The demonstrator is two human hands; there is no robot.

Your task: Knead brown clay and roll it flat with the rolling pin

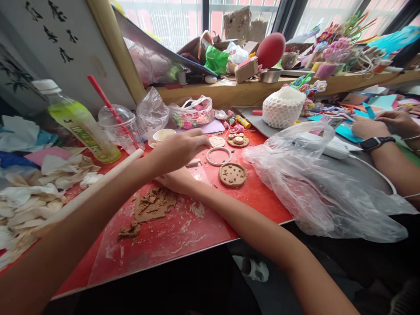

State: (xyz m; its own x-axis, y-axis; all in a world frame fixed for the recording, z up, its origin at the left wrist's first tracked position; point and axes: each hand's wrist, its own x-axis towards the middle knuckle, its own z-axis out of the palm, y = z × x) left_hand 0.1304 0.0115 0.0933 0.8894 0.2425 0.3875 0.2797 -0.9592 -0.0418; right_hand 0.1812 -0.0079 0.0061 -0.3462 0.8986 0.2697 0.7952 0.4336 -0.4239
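Left hand [183, 151]: fingers half-bent, hold unclear. Right hand [177, 180]: fingers hidden, couldn't tell. Brown clay slab [155, 204] lay below on plastic mat [193, 229]; crumbly edges seemingly needed light touch.

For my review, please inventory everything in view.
Tabletop: one, red, centre
Sheet: one, clear, on tabletop
Clay slab: one, brown, on sheet
Clay disc: one, brown, on tabletop
Ring: one, pale, behind disc
Container: one, cream, centre
Bottle: one, green, left
Plastic cup: one, clear, beside bottle
Straw: one, red, in cup
Rod: one, whitish, left
Crumpled scraps: many, cream, far left
Large bag: one, clear, right
Netted object: one, white, right rear
Windowsill: one, wooden, rear, crowded
Oval object: one, red, on windowsill
Co-worker's hands: two, right
Left hand: one, centre
Right hand: one, beside clay slab
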